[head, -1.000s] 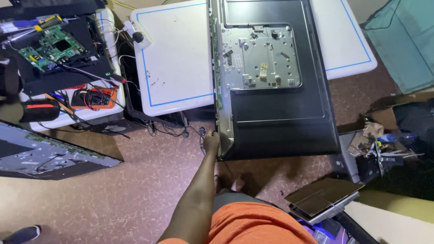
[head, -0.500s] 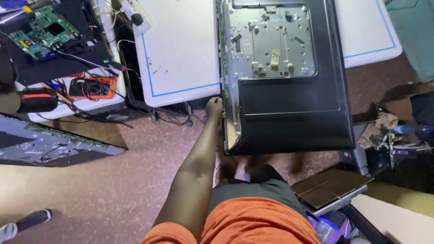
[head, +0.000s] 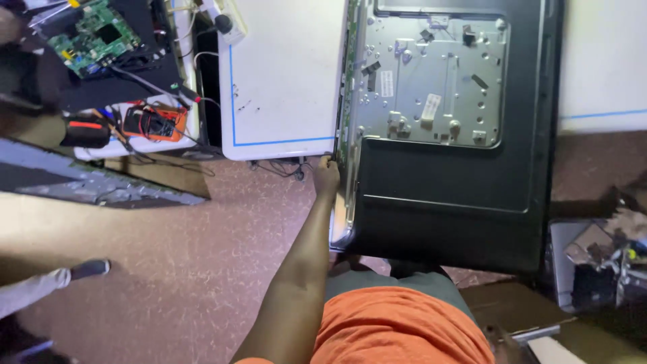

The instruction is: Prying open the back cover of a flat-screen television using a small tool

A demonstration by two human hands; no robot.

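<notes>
A large flat television (head: 451,202) lies face down with its black back cover up, its far half on a white table (head: 283,81) with a blue border line. A grey metal plate (head: 431,81) with screw holes is exposed on its upper half. My left hand (head: 327,176) grips the television's left edge at about mid-height, arm stretched forward. The near end of the set hangs off the table above my orange shirt (head: 404,327). My right hand is out of view.
At the upper left, a green circuit board (head: 94,37) lies on a black panel, with an orange multimeter (head: 153,123), cables and a red-handled tool (head: 84,131). Another person's shoe and trouser leg (head: 47,283) stand at the left. A dark panel (head: 87,178) rests below the bench. Boxes and clutter (head: 600,263) sit right.
The view has closed in on the television. My left hand has kept its grip on the left edge, and the set's near end now reaches over my lap.
</notes>
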